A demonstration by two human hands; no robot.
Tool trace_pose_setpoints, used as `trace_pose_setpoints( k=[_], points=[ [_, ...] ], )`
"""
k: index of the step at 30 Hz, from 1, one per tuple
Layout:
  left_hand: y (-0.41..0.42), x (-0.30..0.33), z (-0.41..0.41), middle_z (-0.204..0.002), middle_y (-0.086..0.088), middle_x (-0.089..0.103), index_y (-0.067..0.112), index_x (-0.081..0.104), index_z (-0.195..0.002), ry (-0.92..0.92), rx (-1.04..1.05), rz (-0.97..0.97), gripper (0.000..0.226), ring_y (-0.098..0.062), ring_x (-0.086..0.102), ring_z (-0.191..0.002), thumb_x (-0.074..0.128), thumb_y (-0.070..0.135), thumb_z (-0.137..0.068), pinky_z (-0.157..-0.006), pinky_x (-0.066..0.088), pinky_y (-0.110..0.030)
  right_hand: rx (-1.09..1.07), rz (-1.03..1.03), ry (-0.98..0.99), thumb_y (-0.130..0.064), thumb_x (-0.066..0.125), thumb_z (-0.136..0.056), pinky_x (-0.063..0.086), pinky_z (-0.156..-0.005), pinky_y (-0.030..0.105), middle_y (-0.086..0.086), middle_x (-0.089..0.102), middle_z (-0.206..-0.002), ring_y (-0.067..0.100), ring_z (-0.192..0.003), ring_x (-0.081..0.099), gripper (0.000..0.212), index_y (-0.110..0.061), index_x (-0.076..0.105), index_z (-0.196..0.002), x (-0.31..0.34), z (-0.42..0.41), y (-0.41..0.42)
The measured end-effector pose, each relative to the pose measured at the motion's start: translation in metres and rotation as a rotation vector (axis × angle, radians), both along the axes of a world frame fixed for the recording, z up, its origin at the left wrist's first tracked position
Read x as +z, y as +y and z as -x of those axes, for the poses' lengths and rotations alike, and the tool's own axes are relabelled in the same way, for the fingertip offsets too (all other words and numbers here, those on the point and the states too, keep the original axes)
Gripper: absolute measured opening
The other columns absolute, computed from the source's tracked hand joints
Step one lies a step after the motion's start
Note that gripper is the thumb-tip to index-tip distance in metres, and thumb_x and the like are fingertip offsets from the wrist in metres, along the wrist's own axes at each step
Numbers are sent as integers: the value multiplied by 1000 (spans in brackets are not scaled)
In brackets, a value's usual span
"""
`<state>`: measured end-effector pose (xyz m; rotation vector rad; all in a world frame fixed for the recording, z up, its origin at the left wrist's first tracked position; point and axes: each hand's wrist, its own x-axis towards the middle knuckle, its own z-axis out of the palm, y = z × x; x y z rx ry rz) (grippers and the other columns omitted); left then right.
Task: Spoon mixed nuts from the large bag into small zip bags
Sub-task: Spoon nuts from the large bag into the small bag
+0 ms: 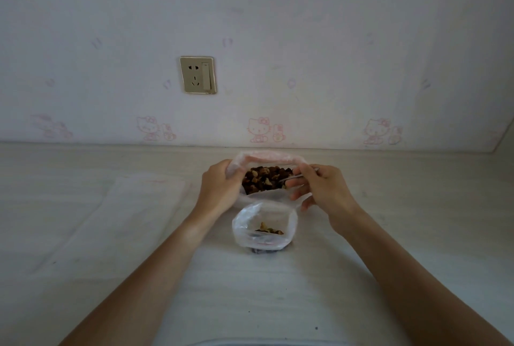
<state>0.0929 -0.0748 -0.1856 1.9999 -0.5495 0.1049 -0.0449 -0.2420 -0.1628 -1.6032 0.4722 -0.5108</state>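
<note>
Wall [278, 39]: pale, papered, with a row of faint pink cartoon-cat prints low down; fills the upper half of the view.

Desk [250, 290]: pale whitewashed wood-grain surface, butting against the wall; carries all the items below.

Flat clear plastic bags [133, 215]: lying on the desk to the left, well apart from the hands; how many are stacked cannot be told.

Large clear plastic bag with a pinkish top edge [267, 157]: stands open-mouthed near the wall, centre of the desk, holding a dark brown and tan heap of mixed nuts [264, 178].

Left hand [219, 190]: fingers curled round the left rim of the large bag, gripping it and holding the mouth open.

Right hand [322, 187]: at the right rim of the large bag; thumb and forefinger pinch the handle of a thin silvery metal spoon [294, 177], the remaining fingers loosely spread below.

Small clear plastic zip bag [264, 228]: stands open just in front of the large bag, between the two forearms, touching or nearly touching its front wall; a few nuts lie at the bottom.

Beige wall socket plate with a switch [197, 75]: set in the wall, above and left of the bags.

Spoon: its bowl reaches in over the nuts; whether loaded cannot be told.
</note>
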Motion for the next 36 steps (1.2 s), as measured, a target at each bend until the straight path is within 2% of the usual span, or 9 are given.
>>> trace_pose_setpoints(
  k=[3, 11, 16, 22, 26, 29, 31, 34, 36],
  points=[
    [0, -2, -1, -44, 18, 54, 13, 59, -66, 10, -6, 58, 43, 3, 48, -42, 64, 40, -99, -46, 35, -11, -15, -72, 5, -21, 51, -108, 49, -39, 28, 11, 78, -79, 21, -55, 68, 29, 0, 69, -102, 1, 2, -1],
    [0, -1, 5, -51, 12, 49, -5, 70, -86, -3, -40, 156, 58, 0, 42, -45, 54, 49, -97, -47, 34, -13, -15, -181, -12, -20, 49, -108, 54, -46, 29, 13, 79, -87, 23, -60, 71, 28, 0, 69, -109, 0, 2, -5],
    [0, 0, 4, -51, 23, 58, 1, 74, -87, -18, -44, 144, 47, 8, 52, -49, 56, 42, -101, -50, 36, -8, 13, -241, -3, -21, 48, -109, 53, -46, 28, 12, 80, -91, 20, -58, 70, 28, -1, 68, -112, -3, 1, -6],
    [4, 2, 2, -60, 25, 64, 25, 76, -82, -9, -57, 121, 33, 9, 56, -56, 59, 47, -101, -52, 37, -6, 36, -287, -57, -23, 47, -109, 53, -49, 30, 15, 79, -97, 23, -63, 71, 31, -1, 68, -111, 1, 4, -13],
    [9, 7, 3, -89, 27, 74, 33, 75, -106, 9, -77, 86, 16, 10, 66, -83, 62, 39, -101, -71, 45, -10, 38, -279, -99, -23, 46, -109, 51, -47, 30, 17, 78, -96, 24, -65, 72, 32, -1, 68, -109, 7, 7, -16],
    [17, 11, 4, -121, 17, 69, 23, 68, -128, -23, -59, 92, 32, 0, 63, -113, 67, 37, -99, -93, 46, -18, 27, -280, -123, -23, 44, -109, 47, -44, 30, 18, 77, -92, 25, -62, 70, 33, -1, 68, -105, 13, 10, -18],
    [24, 15, 9, -119, 16, 69, 22, 70, -121, -132, -35, 94, 29, 3, 62, -111, 70, 37, -97, -89, 46, -15, 28, -270, -139, -23, 43, -109, 45, -43, 30, 18, 76, -87, 25, -60, 69, 33, -2, 68, -102, 17, 11, -19],
    [34, 21, 22, -92, 16, 70, 29, 69, -95, -316, -28, 68, 6, 2, 64, -91, 74, 30, -92, -76, 45, -9, 46, -251, -165, -25, 43, -109, 42, -43, 31, 16, 73, -79, 25, -59, 66, 35, -3, 67, -96, 23, 15, -21],
    [42, 24, 31, -78, 15, 69, 33, 67, -82, -316, -69, 46, 12, -1, 64, -75, 75, 30, -90, -68, 46, -9, 75, -242, -162, -26, 44, -109, 41, -43, 31, 16, 71, -76, 26, -58, 65, 36, -4, 67, -93, 27, 17, -23]
  ],
)
